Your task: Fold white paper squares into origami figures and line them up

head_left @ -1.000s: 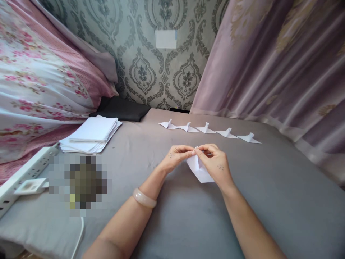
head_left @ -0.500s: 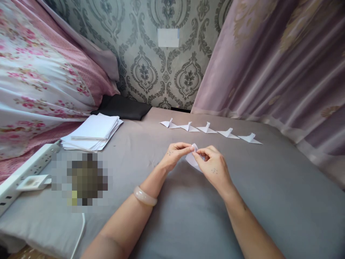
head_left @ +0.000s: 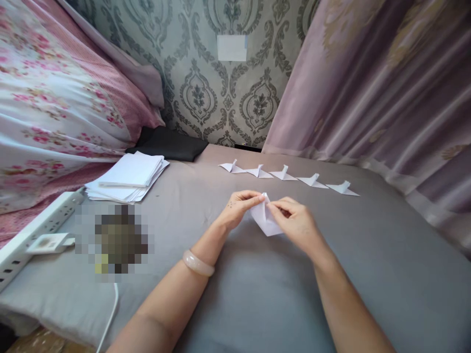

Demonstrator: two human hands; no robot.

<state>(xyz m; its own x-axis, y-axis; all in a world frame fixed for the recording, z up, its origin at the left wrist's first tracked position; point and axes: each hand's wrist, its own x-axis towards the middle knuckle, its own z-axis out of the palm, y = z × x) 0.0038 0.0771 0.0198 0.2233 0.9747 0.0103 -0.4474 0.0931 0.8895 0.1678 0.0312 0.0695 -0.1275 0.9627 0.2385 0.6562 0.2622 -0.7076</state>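
A folded sheet of white paper (head_left: 268, 223) is held up between my two hands, above the grey cloth-covered surface (head_left: 250, 304). My left hand (head_left: 237, 208) pinches its upper left edge near the top point, thumb uppermost. With thumb and fingers, my right hand (head_left: 294, 218) grips the paper's right edge. A crease runs down the paper from the top, and its lower corner points toward me. Beyond my hands, several folded white paper pieces (head_left: 312, 181) lie in a slanting row, each with an upright part in the middle.
A stack of white paper (head_left: 128, 171) lies at the back left, beside a black folded item (head_left: 169, 143). Along the left edge runs a white power strip (head_left: 44, 225) with a plug and cable. A blurred-out object (head_left: 121, 240) sits near it. Curtains (head_left: 349, 88) hang at right.
My right hand has moved slightly right and the paper is spread wider, showing more of its face and lower corner. My left hand keeps its pinch. The view has shifted slightly.
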